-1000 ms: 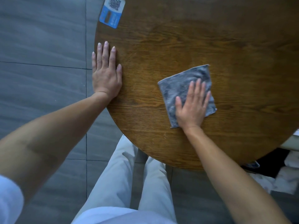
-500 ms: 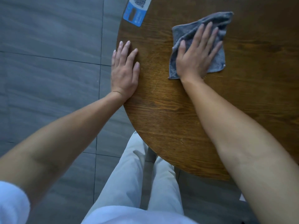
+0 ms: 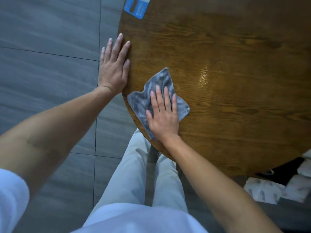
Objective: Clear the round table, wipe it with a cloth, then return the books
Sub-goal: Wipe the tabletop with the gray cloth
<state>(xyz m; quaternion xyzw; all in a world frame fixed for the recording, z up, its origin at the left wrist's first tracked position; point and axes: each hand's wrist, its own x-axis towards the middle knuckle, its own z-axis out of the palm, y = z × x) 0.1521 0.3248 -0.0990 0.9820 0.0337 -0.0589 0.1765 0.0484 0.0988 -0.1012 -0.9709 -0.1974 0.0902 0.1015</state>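
Both hands lie flat with straight fingers, well apart from each other. Right hand presses down on the grey cloth, palm and fingers on top of it, nothing curled round it. Cloth sits at the near-left rim of the round table, bunched and creased; one corner peaks away from the person, the opposite corner reaches the table edge next to the right wrist. Its long axis runs roughly near-to-far, tilted slightly right. Left hand rests flat on the table's left edge, just left of and beyond the cloth, fingers pointing away; looks like bracing, not touching the cloth. So the right hand is the one on the cloth, and unwiped-looking wood lies mostly to its right and farther out. Judgement: wiping step in hand, next stroke likely goes rightward or outward. Farther off, a blue card lies at the far-left rim. No books on the tabletop in view.
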